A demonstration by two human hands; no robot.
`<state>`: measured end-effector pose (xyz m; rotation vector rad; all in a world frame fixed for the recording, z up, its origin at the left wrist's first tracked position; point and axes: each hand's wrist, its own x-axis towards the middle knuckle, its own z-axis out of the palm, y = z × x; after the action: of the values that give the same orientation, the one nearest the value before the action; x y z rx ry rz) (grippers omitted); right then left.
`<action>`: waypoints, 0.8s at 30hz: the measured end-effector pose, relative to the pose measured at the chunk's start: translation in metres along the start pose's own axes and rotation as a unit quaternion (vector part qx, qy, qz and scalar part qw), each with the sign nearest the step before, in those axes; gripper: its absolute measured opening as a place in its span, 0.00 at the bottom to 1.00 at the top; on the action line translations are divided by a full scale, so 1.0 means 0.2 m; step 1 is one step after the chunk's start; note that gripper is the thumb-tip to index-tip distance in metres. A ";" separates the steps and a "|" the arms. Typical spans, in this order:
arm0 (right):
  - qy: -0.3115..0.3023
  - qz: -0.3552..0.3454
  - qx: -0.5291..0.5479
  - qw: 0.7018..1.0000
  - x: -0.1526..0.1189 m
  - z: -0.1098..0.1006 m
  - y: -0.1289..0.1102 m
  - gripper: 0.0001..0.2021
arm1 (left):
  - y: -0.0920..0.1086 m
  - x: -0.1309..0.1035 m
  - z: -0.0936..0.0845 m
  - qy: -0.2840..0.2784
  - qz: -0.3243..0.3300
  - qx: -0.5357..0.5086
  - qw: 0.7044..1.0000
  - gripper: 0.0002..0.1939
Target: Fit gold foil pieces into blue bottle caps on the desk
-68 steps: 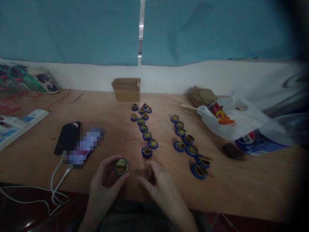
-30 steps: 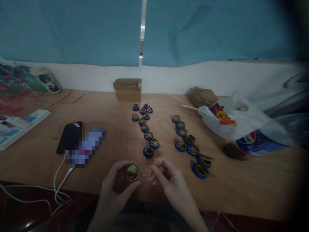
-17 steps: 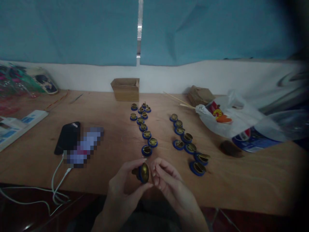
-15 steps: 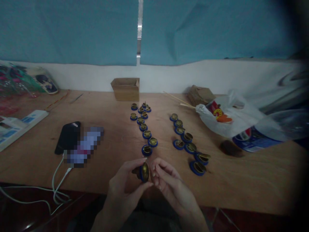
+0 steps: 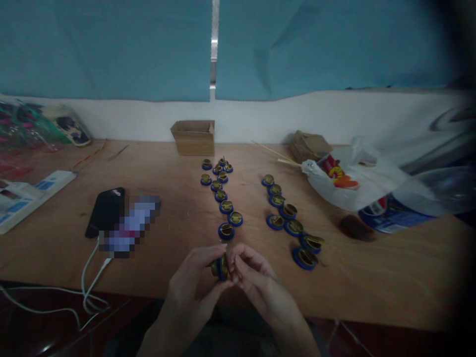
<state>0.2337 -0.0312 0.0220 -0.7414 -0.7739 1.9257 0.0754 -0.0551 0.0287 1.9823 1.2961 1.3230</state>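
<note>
My left hand [image 5: 193, 282] grips a round blue-and-brass piece [image 5: 221, 267] on edge between thumb and fingers, just above the table's front part. Against the right side of that piece, my right hand [image 5: 256, 280] has its thumb and fingertips pinched together; whatever they may hold is hidden. Similar brass-topped pieces with blue rims lie in a crooked line [image 5: 226, 207] beyond my hands. A second line [image 5: 288, 211] of them runs to the right. The closest piece of the middle line [image 5: 226, 231] lies just past my left fingertips.
A small cardboard box [image 5: 195, 140] stands against the wall. Left are two phones, one dark [image 5: 106, 212] and one blurred [image 5: 132, 225], white cables [image 5: 85, 292] and a power strip [image 5: 37, 198]. At right lie a white plastic bag [image 5: 327, 191], a blue-labelled bottle [image 5: 396, 213] and brown packaging [image 5: 308, 146].
My right fingertips have moved left onto the face of the held piece, which has turned so that less of its brass shows. The pieces on the table have not moved.
</note>
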 end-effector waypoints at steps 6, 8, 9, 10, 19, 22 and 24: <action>0.026 -0.007 -0.064 0.998 -0.02 0.00 -0.02 0.12 | 0.01 -0.01 0.02 -0.002 0.020 -0.002 1.000 0.26; 0.025 -0.008 -0.066 0.997 -0.03 0.00 -0.02 0.12 | 0.01 -0.01 0.02 0.001 0.021 -0.004 1.000 0.26; 0.023 -0.008 -0.067 0.997 -0.03 0.00 -0.02 0.11 | 0.01 -0.01 0.02 0.004 0.023 -0.006 1.000 0.26; 0.023 -0.010 -0.070 0.997 -0.03 0.00 -0.02 0.11 | 0.01 -0.01 0.03 0.007 0.025 -0.007 1.000 0.26; 0.026 -0.021 -0.111 0.993 -0.03 -0.03 0.00 0.10 | -0.01 -0.04 0.05 0.005 0.050 -0.024 0.998 0.24; 0.019 -0.044 -0.119 0.992 -0.04 -0.03 0.00 0.10 | 0.00 -0.03 0.05 0.016 0.062 -0.026 0.998 0.23; 0.015 -0.056 -0.128 0.990 -0.04 -0.02 0.00 0.10 | 0.00 -0.03 0.05 0.025 0.066 -0.026 0.997 0.23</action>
<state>0.2404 -0.0372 0.0200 -0.8605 -1.0347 1.7290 0.0839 -0.0593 0.0214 2.0420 1.1582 1.4595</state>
